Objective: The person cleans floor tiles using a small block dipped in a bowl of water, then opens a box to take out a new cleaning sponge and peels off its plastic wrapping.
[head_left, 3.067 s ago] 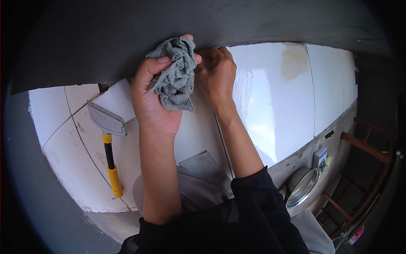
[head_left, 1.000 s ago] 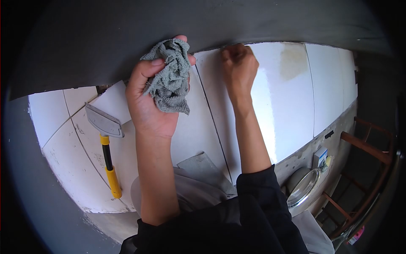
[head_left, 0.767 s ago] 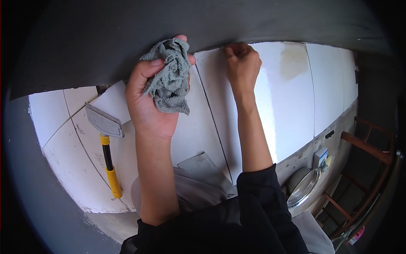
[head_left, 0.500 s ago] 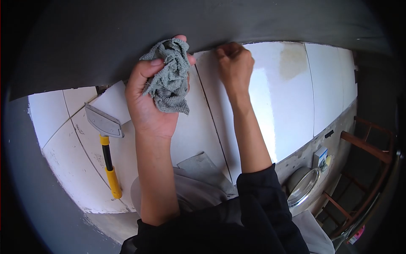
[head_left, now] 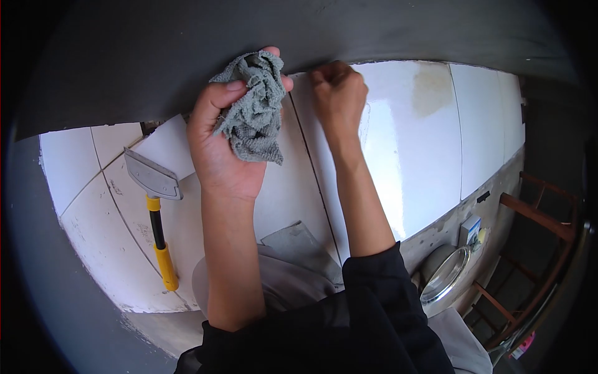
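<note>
A crumpled grey-green cloth (head_left: 254,115) is gripped in my left hand (head_left: 227,165), palm turned up, close to the dark wall (head_left: 156,68). My right hand (head_left: 339,100) is closed, knuckles up, where the white tiles (head_left: 411,149) meet that wall. Its fingertips are hidden, so whatever they hold does not show. Just right of this hand, a faint outlined mark lies on the glossy tile. To the left of my left forearm rests a scraper (head_left: 157,202) with a wide grey head and a yellow-and-black handle.
A loose white tile piece (head_left: 167,146) lies behind the scraper head. Near my knee is a grey flat sheet (head_left: 299,243). On the right stand a round metal basin (head_left: 445,277), a small box (head_left: 469,230) and a brown wooden frame (head_left: 537,215). One tile has a brownish stain (head_left: 432,90).
My right hand has shifted slightly left along the wall edge, uncovering the faint mark on the tile. My left hand, with the cloth, has moved a little right and up.
</note>
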A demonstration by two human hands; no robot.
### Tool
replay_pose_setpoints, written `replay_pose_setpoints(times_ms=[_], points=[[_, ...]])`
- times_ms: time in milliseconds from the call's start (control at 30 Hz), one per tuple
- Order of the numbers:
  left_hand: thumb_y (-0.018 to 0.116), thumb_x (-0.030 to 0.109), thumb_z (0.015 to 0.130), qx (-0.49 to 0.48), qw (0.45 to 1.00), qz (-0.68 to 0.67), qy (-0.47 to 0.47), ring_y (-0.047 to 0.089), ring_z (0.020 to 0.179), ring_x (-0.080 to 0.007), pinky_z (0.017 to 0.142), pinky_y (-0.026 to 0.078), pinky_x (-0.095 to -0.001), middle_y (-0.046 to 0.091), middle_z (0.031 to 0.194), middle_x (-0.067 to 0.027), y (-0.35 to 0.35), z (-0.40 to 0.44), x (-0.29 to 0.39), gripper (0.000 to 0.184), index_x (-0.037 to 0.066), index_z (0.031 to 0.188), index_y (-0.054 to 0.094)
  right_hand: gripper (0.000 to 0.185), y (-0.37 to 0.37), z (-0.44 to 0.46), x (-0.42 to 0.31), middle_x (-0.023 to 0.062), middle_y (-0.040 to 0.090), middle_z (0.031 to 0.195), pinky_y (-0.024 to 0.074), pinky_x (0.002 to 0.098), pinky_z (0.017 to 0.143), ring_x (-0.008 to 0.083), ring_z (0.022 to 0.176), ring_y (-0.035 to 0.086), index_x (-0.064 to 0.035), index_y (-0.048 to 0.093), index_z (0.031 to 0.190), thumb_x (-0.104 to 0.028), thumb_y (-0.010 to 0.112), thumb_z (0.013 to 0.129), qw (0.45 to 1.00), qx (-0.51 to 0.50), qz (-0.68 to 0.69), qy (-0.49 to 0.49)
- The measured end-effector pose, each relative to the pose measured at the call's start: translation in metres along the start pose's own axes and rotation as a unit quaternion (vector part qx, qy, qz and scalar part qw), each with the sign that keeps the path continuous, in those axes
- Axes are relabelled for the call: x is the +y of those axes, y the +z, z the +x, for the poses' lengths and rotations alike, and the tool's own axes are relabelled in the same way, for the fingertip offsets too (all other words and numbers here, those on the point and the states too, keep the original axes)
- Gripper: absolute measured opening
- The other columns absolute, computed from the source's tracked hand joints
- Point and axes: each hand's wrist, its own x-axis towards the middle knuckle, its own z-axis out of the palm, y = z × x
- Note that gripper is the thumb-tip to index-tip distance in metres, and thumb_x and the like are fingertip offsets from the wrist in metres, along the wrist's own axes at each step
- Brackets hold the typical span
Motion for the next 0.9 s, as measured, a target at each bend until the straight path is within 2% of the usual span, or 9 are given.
replay_pose_setpoints(times_ms=[100,233,333,433,500,567,667,767,900], points=[[0.05,0.029,0.084,0.005,1.0,-0.005,0.0,0.048,0.063,-0.0175,0.051,0.04,-0.0263,0.061,0.094,-0.0144,0.001,0.0,-0.001,0.058,-0.006,0.13,0.049,0.018,0.0,0.0,0.001,0.0188,0.07,0.079,0.0516,0.0374,0.074,0.0307,0.075,0.068,0.002,0.07,0.086,-0.014,0.068,0.078,0.999,-0.016,-0.013,-0.033],[0.05,0.029,0.084,0.006,1.0,-0.008,0.004,0.049,0.063,-0.0178,0.05,0.04,-0.0264,0.062,0.094,-0.0149,0.001,0.0,0.0,0.057,-0.006,0.13,0.049,0.019,-0.018,0.012,0.0,0.0189,0.07,0.08,0.0515,0.037,0.074,0.0301,0.075,0.068,0.0024,0.071,0.088,-0.013,0.065,0.079,0.996,0.001,0.042,0.076],[0.05,0.029,0.084,0.02,1.0,-0.019,-0.001,0.049,0.063,-0.018,0.05,0.04,-0.0263,0.063,0.095,-0.0151,0.002,0.0,-0.001,0.057,-0.006,0.129,0.049,0.02,-0.004,0.004,0.001,0.0191,0.07,0.08,0.0515,0.0367,0.074,0.0303,0.075,0.068,0.0029,0.071,0.088,-0.014,0.065,0.079,1.0,0.0,-0.004,0.013],[0.05,0.029,0.084,0.009,1.0,-0.003,0.003,0.05,0.063,-0.018,0.05,0.041,-0.0264,0.063,0.095,-0.0149,0.0,0.0,0.0,0.058,-0.006,0.129,0.049,0.021,-0.006,0.004,0.0,0.0186,0.07,0.079,0.0514,0.0365,0.075,0.0301,0.075,0.068,0.0033,0.071,0.088,-0.015,0.065,0.079,1.0,-0.017,0.0,0.003],[0.05,0.029,0.083,0.011,1.0,-0.007,0.006,0.05,0.063,-0.0179,0.05,0.041,-0.0263,0.063,0.094,-0.0147,0.002,-0.001,0.0,0.058,-0.006,0.129,0.049,0.021,-0.013,0.014,0.005,0.018,0.07,0.078,0.0512,0.0354,0.074,0.0283,0.074,0.068,0.0021,0.071,0.088,-0.016,0.067,0.079,1.0,0.016,0.005,0.016],[0.051,0.029,0.083,0.013,1.0,-0.011,0.004,0.05,0.063,-0.0177,0.051,0.041,-0.0263,0.063,0.094,-0.0145,0.001,-0.002,-0.001,0.058,-0.006,0.129,0.049,0.02,-0.018,0.015,0.005,0.0175,0.07,0.078,0.0511,0.0349,0.075,0.0275,0.074,0.068,0.0018,0.071,0.088,-0.016,0.066,0.079,0.998,0.001,0.025,0.062],[0.05,0.029,0.083,0.011,1.0,-0.012,0.003,0.05,0.063,-0.0176,0.051,0.04,-0.0264,0.063,0.094,-0.0145,0.002,0.0,0.0,0.058,-0.006,0.129,0.049,0.015,-0.006,0.002,-0.001,0.0215,0.068,0.081,0.0513,0.0405,0.076,0.0359,0.078,0.067,0.0034,0.068,0.084,-0.009,0.065,0.076,0.999,-0.017,0.024,0.028],[0.05,0.029,0.083,0.012,1.0,-0.012,0.004,0.05,0.063,-0.0176,0.051,0.04,-0.0267,0.063,0.094,-0.0144,0.001,0.0,-0.001,0.058,-0.006,0.129,0.05,0.015,-0.006,0.001,-0.002,0.022,0.068,0.083,0.0511,0.0404,0.078,0.0363,0.08,0.067,0.0031,0.068,0.084,-0.009,0.064,0.077,0.999,-0.029,0.03,0.012],[0.05,0.029,0.083,0.012,1.0,-0.01,0.009,0.049,0.063,-0.0174,0.051,0.04,-0.0267,0.063,0.094,-0.0139,0.0,-0.001,0.0,0.058,-0.006,0.129,0.05,0.016,-0.017,0.014,0.009,0.022,0.068,0.084,0.0511,0.041,0.078,0.0369,0.08,0.067,0.0036,0.068,0.085,-0.01,0.065,0.077,0.998,0.015,0.037,0.056]])
